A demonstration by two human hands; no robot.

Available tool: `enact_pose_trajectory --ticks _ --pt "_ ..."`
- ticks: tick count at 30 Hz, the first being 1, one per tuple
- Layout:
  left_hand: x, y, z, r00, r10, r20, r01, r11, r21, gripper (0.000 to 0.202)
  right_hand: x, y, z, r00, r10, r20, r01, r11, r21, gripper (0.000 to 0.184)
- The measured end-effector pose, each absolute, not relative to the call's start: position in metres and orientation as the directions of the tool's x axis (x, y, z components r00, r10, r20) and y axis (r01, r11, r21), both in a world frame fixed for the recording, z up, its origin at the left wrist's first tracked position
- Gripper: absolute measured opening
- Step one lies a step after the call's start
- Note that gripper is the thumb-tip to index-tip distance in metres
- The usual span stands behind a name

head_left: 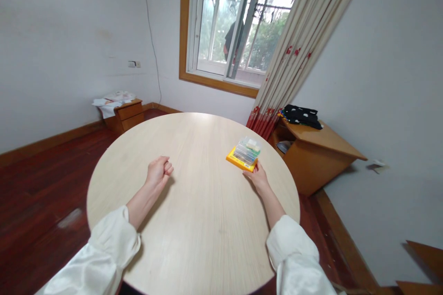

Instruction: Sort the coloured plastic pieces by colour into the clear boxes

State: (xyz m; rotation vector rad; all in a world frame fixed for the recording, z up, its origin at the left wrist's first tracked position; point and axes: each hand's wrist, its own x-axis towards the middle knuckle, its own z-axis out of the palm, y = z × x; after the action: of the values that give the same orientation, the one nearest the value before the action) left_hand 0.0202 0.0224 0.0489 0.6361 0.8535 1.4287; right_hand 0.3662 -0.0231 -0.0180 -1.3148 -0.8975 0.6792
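Presently, the step seems to be holding: the right hand [256, 175] grasps the box [236, 162] at the right of the worktop [200, 207]; the left hand [159, 170] is clenched. Moving probably calls for keeping the cases [245, 151] level.

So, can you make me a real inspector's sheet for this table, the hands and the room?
Surface: round, pale wood-grain table, shiny at the far edge.
Job's things: flat yellow box with a clear plastic case on top; contents too small to name.
Clutter: black cloth with white patches on a brown wooden cabinet, right; whitish pile on a small brown drawer unit, left.
Hands: left hand curled into a loose fist, nothing seen in it; right hand grips the yellow box's near edge.
Cables: thin grey cable down the wall, left of the window.
Surroundings: wood-framed sliding window, cream curtain with red pattern, dark red floor.
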Motion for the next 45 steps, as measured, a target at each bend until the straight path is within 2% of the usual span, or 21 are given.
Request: enact_pose_trajectory --ticks 3,8,13,24,31,39,45 --pt "0.025 0.022 0.046 -0.047 0.995 -0.093 -0.552 0.052 0.832 0.032 0.365 -0.006 -0.023 0.522 0.835 0.174 0.1 0.143 -0.985 0.068" --pt "0.031 0.022 0.041 -0.067 0.986 -0.155 -0.555 0.092 0.827 0.034 0.358 0.015 -0.026 0.551 0.817 0.173 0.158 0.101 -0.982 0.061" --pt "0.037 0.023 0.034 -0.084 0.986 -0.145 -0.516 0.081 0.853 0.036 0.347 0.029 -0.026 0.574 0.798 0.182 0.249 0.041 -0.968 0.055" --pt "0.055 0.042 0.013 -0.146 0.988 -0.042 -0.303 -0.005 0.953 0.036 0.324 0.04 -0.019 0.554 0.786 0.273 0.527 -0.078 -0.846 0.043" --pt "0.061 0.061 0.008 -0.191 0.977 0.091 -0.105 -0.112 0.988 0.031 0.322 0.042 -0.023 0.468 0.813 0.346 0.633 -0.035 -0.774 0.04" --pt "0.05 0.05 0.009 -0.157 0.95 0.271 0.15 -0.249 0.957 0.039 0.326 0.042 -0.034 0.402 0.827 0.393 0.659 0.036 -0.751 0.044" --pt "0.05 0.042 0.009 -0.137 0.957 0.257 0.161 -0.235 0.959 0.042 0.323 0.038 -0.037 0.427 0.809 0.404 0.61 0.072 -0.789 0.048"
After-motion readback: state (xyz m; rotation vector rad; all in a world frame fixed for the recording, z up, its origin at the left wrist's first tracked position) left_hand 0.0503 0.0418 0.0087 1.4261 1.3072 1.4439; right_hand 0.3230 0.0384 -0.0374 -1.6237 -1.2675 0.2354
